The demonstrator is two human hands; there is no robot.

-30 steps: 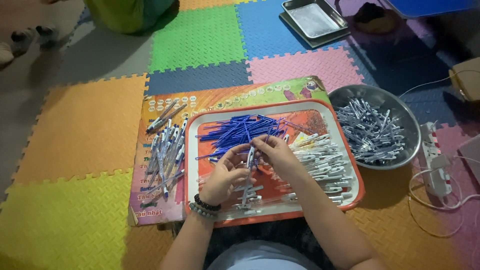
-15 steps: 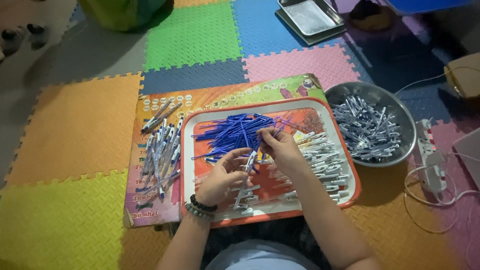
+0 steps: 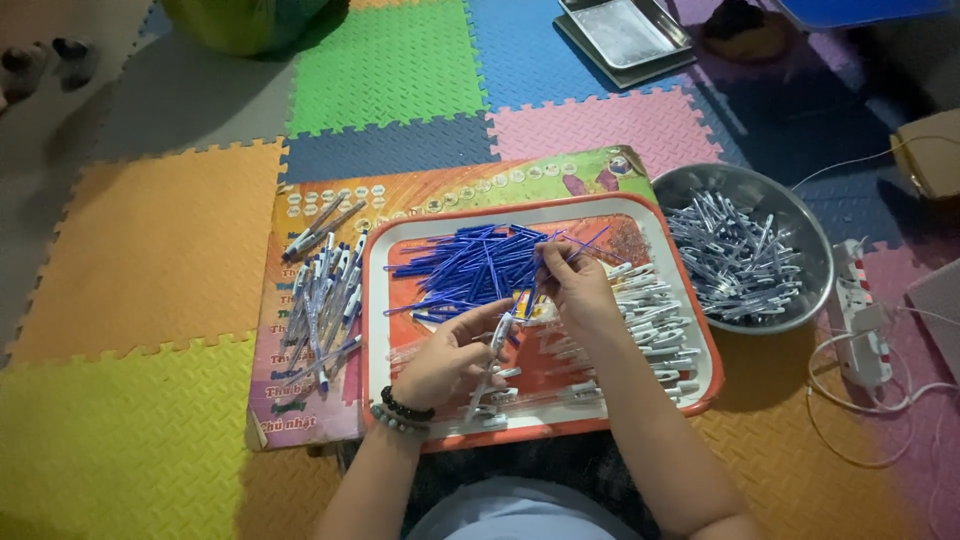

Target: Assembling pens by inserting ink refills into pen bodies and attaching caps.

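At the centre of the head view, an orange-rimmed tray (image 3: 690, 385) rests on a colourful board (image 3: 400, 195) laid over foam floor tiles (image 3: 150, 250). Over the tray's middle, the left hand (image 3: 450, 355) has its fingers pinching a clear pen barrel (image 3: 495, 340). Just right of it, the right hand (image 3: 575, 285) has its fingers pressed together on a thin blue refill (image 3: 590, 243). A heap of blue refills (image 3: 465, 265) lies in the tray's upper left, white pen parts (image 3: 655, 320) at its right. Assembled pens (image 3: 325, 290) lie on the board at left. A metal bowl (image 3: 745, 185) of pen parts sits at right.
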